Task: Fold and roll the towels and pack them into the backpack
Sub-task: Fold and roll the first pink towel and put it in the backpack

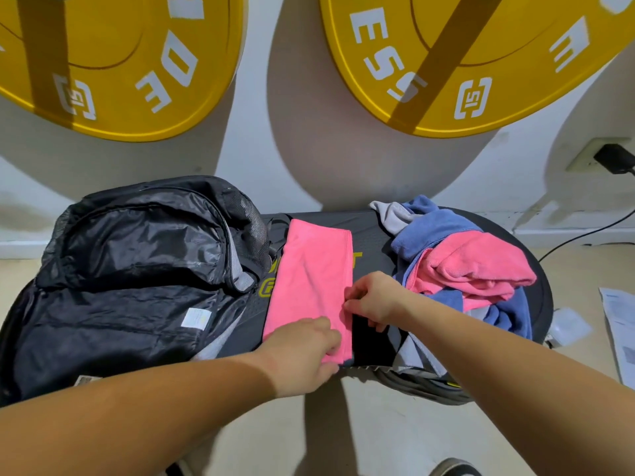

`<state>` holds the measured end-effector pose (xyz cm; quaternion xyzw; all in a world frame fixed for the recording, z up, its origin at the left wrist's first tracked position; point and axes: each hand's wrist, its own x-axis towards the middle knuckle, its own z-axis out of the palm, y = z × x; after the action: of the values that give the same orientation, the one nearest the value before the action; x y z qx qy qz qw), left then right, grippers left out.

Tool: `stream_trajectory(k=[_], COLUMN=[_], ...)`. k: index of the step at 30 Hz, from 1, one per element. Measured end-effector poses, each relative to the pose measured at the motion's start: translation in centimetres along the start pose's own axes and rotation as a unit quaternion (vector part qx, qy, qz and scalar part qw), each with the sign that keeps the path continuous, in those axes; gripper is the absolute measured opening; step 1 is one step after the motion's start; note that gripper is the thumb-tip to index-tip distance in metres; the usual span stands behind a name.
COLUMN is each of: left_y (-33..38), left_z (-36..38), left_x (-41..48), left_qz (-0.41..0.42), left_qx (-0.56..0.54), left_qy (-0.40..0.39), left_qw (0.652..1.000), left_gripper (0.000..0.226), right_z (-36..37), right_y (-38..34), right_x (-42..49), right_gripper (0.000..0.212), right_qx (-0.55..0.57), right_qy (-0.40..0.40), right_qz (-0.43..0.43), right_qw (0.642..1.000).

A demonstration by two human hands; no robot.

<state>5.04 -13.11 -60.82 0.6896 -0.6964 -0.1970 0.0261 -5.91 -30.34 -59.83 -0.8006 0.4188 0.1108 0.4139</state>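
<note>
A pink towel, folded into a long narrow strip, lies on the dark oval platform in the middle. My left hand grips the strip's near end, fingers curled over the edge. My right hand pinches the strip's right edge a little farther up. The black backpack lies unzipped on the left, its dark lining showing. A heap of unfolded towels sits on the right: a pink one on top, blue and grey ones around it.
Two big yellow weight plates lean on the white wall behind. A wall socket with a black plug and cable is at the right. Papers lie on the floor at the right. A shoe tip shows below.
</note>
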Motion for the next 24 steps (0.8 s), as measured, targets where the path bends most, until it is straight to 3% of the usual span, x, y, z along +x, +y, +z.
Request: stream_trajectory(k=[5, 8, 10, 13, 16, 20, 24], left_y=[0.0, 0.9, 1.1, 0.4, -0.1, -1.8, -4.6], left_z=[-0.5, -0.6, -0.2, 0.6, 0.4, -1.1, -1.7], left_x=[0.0, -0.2, -0.3, -0.4, -0.3, -0.9, -3.1], left_qz=[-0.040, 0.011, 0.052, 0.042, 0.053, 0.041, 0.015], left_qx=[-0.068, -0.083, -0.059, 0.009, 0.026, 0.063, 0.102], left_qy=[0.090, 0.153, 0.126, 0.023, 0.027, 0.029, -0.014], left_qw=[0.993, 0.985, 0.989, 0.999, 0.998, 0.997, 0.995], left_gripper=[0.014, 0.014, 0.013, 0.024, 0.032, 0.035, 0.038], right_z=[0.1, 0.5, 0.7, 1.1, 1.5, 2.1, 2.2], right_y=[1.4, 1.1, 0.8, 0.6, 0.3, 0.6, 1.0], right_x=[-0.5, -0.5, -0.4, -0.2, -0.2, 0.0, -0.7], right_gripper=[0.018, 0.016, 0.022, 0.025, 0.034, 0.035, 0.030], right_qx=[0.008, 0.020, 0.040, 0.090, 0.077, -0.039, -0.200], right_qy=[0.003, 0.002, 0.010, 0.015, 0.029, 0.103, 0.175], right_qz=[-0.017, -0.015, -0.003, 0.018, 0.029, -0.005, -0.085], right_qw=[1.000, 1.000, 0.999, 0.996, 0.996, 0.994, 0.960])
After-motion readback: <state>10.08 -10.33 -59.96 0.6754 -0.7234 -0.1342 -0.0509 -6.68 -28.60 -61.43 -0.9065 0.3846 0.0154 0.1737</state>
